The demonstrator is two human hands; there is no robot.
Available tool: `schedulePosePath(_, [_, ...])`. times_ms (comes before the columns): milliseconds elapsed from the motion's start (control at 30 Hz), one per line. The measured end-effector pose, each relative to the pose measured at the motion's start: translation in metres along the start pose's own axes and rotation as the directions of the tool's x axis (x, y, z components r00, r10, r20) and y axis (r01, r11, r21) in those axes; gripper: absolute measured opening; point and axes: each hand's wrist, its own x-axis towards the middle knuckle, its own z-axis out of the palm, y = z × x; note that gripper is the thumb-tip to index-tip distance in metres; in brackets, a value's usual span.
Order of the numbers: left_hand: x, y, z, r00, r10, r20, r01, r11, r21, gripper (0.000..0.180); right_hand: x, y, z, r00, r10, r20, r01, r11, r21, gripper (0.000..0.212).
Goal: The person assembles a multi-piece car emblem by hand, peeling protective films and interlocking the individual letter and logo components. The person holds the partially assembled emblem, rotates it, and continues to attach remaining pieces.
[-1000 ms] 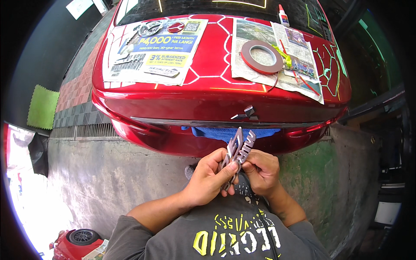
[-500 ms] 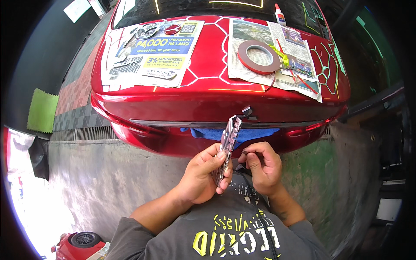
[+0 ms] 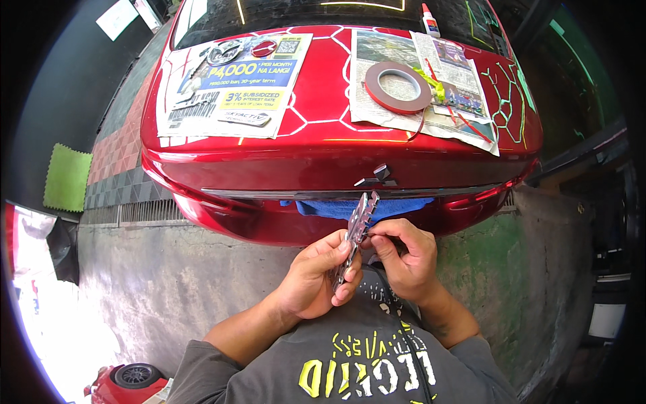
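Note:
A long, narrow chrome car emblem (image 3: 361, 219) with a jagged, toothed outline stands tilted up in my left hand (image 3: 319, 273), thumb on one face and fingers behind. Close on its right, my right hand (image 3: 406, 259) pinches thumb and forefinger together at the emblem's edge. Whatever lies between those fingertips is too small to make out. Just beyond the emblem, a three-diamond badge (image 3: 377, 178) sits on the red car's trunk lid (image 3: 269, 168). Below the lid's edge a blue cloth (image 3: 397, 209) lies on the bumper.
Newspaper (image 3: 269, 74) on the left of the trunk carries a round chrome badge (image 3: 224, 52), a red round badge (image 3: 264, 48) and a flat silver badge (image 3: 245, 119). On the right newspaper (image 3: 377, 50) rest a tape roll (image 3: 372, 95) and red strips (image 3: 469, 126). A glue bottle (image 3: 430, 21) stands behind.
My right fingertips have come in against the emblem, from a little apart. The emblem has dropped slightly nearer to me, uncovering more of the three-diamond badge.

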Motion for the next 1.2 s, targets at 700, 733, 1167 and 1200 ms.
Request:
schedulePosePath(700, [0.004,-0.001,-0.001,0.995,-0.048,-0.083,0.056,0.994,0.097,0.019,0.007,-0.003,-0.016,0.991,0.007,0.135,-0.002,0.999,-0.036,0.005])
schedulePosePath(733, [0.005,-0.001,-0.001,0.995,-0.050,-0.086,0.059,0.993,0.102,0.020,0.007,-0.004,-0.016,0.991,0.011,0.135,-0.007,0.999,-0.032,0.005])
schedulePosePath(1167, [0.008,0.002,-0.002,0.997,-0.023,-0.068,0.028,0.997,0.072,0.018,0.008,0.003,-0.013,0.995,-0.006,0.098,0.009,1.000,-0.026,0.010])
schedulePosePath(1200, [0.008,0.001,-0.002,0.996,-0.025,-0.085,0.033,0.995,0.095,0.018,0.009,0.001,-0.013,0.994,-0.009,0.108,0.013,0.999,-0.035,0.010])
